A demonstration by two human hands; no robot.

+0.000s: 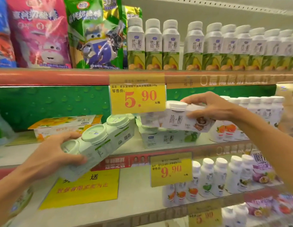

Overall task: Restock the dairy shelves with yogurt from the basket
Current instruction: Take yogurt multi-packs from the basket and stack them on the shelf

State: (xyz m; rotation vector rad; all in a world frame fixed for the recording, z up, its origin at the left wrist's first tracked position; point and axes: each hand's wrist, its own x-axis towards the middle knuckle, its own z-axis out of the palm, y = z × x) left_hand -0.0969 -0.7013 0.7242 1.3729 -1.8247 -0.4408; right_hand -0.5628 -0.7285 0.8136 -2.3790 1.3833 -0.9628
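Left hand (55,154) grips a pale green cardboard multipack of yogurt cups (100,145), fingers curled over the near end, thumb underneath. The pack is tilted, far end raised toward the middle shelf (129,149), held in the air just in front of its edge.

Right hand (211,107) holds a white cardboard multipack of yogurt with brown fruit print (178,117), fingers on top over the white caps, thumb pressed on the front face. This pack rests slightly tilted on top of a white-and-green lime-print multipack (168,138) standing on the middle shelf.

Left of those, an orange-and-white flat yogurt carton (65,124) lies on the same shelf, behind the left hand. Right of the stacked packs, white yogurt bottles with orange fruit labels (227,130) stand in a row.

A yellow price tag reading 5.90 (137,99) hangs from the upper shelf rail, partly covering the white pack. Upper shelf: white-and-green avocado-print bottles (152,45), pink snack bag (39,33), green snack bag (96,35). Lower shelf: small white bottles (219,176), yellow 9.90 tag (171,171), yellow paper notice (83,189). Basket not in view.
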